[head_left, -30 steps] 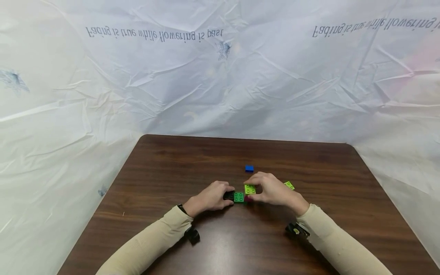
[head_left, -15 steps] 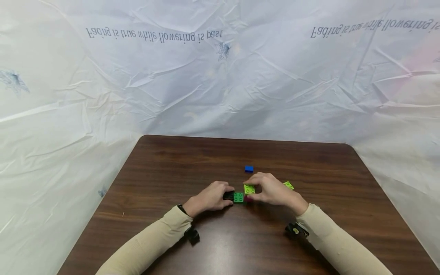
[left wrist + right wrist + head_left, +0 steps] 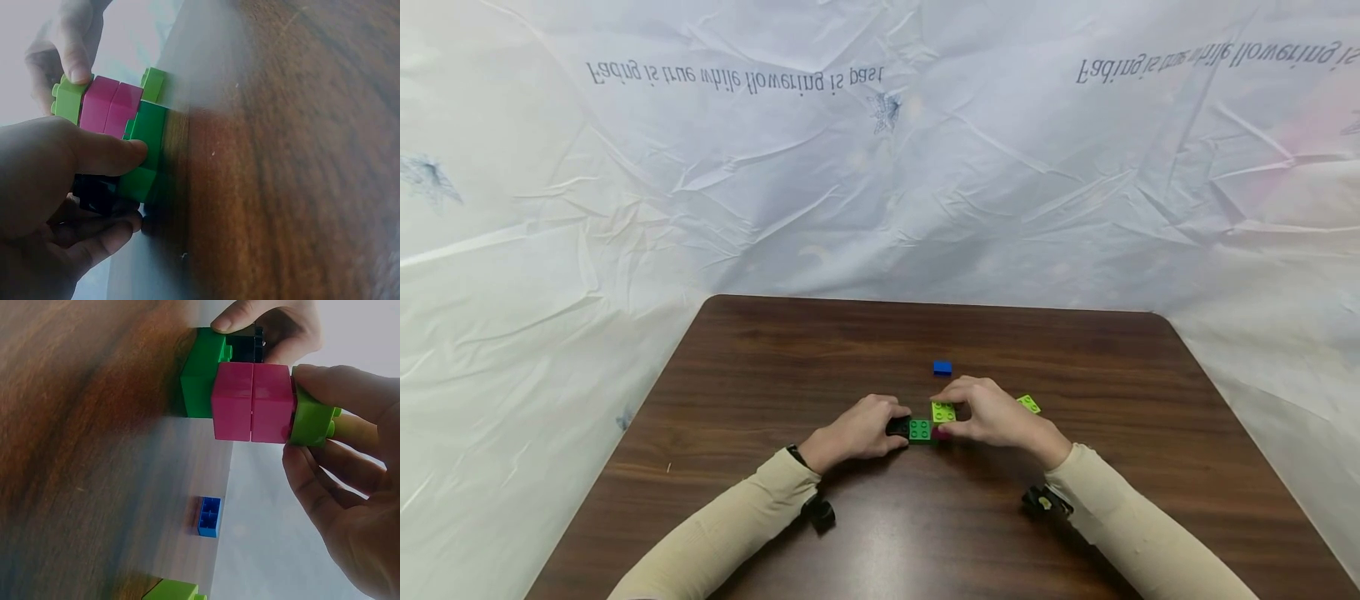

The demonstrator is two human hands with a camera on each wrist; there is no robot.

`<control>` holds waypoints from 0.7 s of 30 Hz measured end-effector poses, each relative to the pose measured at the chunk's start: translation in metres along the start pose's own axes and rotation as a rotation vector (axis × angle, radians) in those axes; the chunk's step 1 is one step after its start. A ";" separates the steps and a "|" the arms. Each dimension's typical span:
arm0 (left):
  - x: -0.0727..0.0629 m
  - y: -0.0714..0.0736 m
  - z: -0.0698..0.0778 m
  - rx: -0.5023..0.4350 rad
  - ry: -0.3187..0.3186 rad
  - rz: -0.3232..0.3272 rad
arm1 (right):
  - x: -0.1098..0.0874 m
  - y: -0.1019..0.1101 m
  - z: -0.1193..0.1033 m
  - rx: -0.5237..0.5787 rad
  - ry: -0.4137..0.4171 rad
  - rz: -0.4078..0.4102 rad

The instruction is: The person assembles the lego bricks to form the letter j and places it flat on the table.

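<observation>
Several toy building bricks are joined near the middle of the table. A green brick [image 3: 920,430] lies lowest, with a black brick [image 3: 898,427] on its left end. Two magenta bricks [image 3: 253,403] are stacked on its right side. Topping that stack is a lime brick [image 3: 943,412]. My left hand [image 3: 867,427] grips the left end, its thumb on the green brick's side and its fingers round by the black one. With thumb and fingers, my right hand [image 3: 992,412] pinches the lime brick from both sides. The left hand partly covers the black brick.
A blue brick [image 3: 942,367] lies farther back on the dark wooden table [image 3: 760,358]. Another lime brick [image 3: 1029,404] sits just beyond my right hand. White printed sheeting [image 3: 820,183] hangs behind and around the table.
</observation>
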State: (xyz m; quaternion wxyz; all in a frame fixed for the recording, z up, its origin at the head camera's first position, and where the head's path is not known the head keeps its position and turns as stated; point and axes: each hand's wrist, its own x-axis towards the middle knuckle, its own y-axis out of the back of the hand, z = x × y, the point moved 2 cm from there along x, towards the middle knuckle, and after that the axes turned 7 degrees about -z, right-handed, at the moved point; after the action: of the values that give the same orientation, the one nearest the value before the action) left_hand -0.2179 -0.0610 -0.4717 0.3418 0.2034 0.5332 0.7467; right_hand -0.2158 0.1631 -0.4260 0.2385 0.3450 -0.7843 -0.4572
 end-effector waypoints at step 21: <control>0.000 0.001 0.002 -0.006 0.002 0.006 | 0.001 0.001 0.000 -0.001 -0.011 -0.004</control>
State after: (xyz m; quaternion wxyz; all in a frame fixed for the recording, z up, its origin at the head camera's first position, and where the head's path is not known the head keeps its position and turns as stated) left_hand -0.2165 -0.0599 -0.4702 0.3397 0.2031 0.5305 0.7496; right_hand -0.2163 0.1629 -0.4251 0.2331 0.3441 -0.7847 -0.4599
